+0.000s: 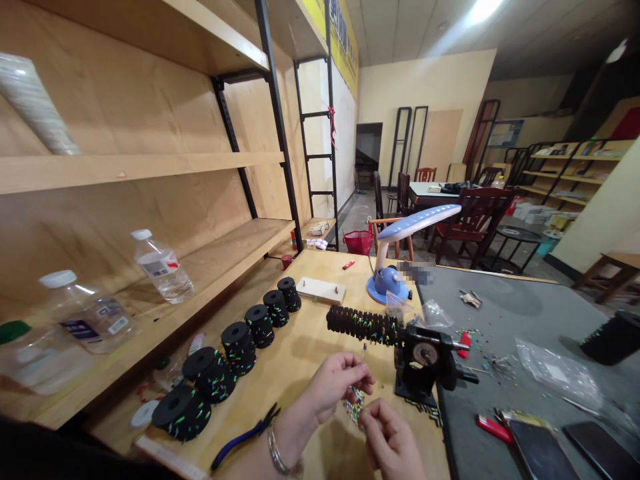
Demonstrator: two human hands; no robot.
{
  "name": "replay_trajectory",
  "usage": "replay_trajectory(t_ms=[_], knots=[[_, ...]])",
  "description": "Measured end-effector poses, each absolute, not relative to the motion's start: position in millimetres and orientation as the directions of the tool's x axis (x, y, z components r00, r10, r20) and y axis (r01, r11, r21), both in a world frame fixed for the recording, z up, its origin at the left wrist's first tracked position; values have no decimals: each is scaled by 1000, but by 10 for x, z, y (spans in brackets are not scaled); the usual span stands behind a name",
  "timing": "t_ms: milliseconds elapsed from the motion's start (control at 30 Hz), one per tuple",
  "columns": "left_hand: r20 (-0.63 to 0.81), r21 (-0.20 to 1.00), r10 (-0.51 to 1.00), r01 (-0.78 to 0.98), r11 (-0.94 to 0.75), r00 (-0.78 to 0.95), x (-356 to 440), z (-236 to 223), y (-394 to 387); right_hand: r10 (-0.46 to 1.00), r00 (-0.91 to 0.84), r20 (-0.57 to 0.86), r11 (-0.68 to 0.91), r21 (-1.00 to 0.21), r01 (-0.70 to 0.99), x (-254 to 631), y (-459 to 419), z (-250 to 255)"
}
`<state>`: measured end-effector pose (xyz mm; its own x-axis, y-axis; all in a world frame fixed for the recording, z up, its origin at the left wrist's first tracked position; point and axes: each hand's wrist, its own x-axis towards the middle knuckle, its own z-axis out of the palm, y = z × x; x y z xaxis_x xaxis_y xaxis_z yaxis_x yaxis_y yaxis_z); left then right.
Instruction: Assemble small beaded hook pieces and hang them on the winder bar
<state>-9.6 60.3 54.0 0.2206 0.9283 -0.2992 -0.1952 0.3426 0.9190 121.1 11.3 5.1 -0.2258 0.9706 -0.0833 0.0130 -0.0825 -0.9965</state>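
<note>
Low over the wooden table, my left hand point(336, 385) reaches in from the left with thumb and fingers pinched together. What sits in the pinch, if anything, is too small to name. Just right of it and nearer to me, my right hand point(387, 437) is also closed in a pinch, its contents hidden. Between and beneath the hands lies a small heap of multicoloured bead-like bits point(356, 403). Beyond them a black hand-cranked device point(423, 363) holds a black ridged roll point(363, 325) dotted with coloured bits. Neither hand touches it.
Several black cylinders point(240, 348) with coloured bits line the left side. Blue-handled pliers point(245, 437) lie beside my left forearm. A blue desk lamp point(387, 283) stands behind the device. On the grey table point(480, 380) are plastic bags, loose bits and a phone point(537, 447). Shelves with bottles point(163, 267) border the left.
</note>
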Motion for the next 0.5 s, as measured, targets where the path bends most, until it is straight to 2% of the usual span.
replay_trajectory(t_ms=[167, 267, 367, 433, 500], knots=[[-322, 867, 908, -301, 397, 268, -89, 503, 563, 968, -238, -75, -81, -997, -16, 1214, 106, 1], [-318, 846, 906, -348, 404, 278, -80, 489, 515, 960, -272, -70, -65, -997, 29, 1296, 95, 5], [-312, 857, 916, -340, 386, 253, -74, 473, 479, 965, -263, -24, 26, -983, 183, 1584, 132, 76], [-307, 875, 925, -315, 367, 226, -68, 457, 464, 994, -88, 60, 88, -930, 358, 1915, 209, 150], [-287, 897, 936, -286, 337, 205, -55, 435, 453, 973, 104, 205, 109, -810, 576, 2314, 327, 210]])
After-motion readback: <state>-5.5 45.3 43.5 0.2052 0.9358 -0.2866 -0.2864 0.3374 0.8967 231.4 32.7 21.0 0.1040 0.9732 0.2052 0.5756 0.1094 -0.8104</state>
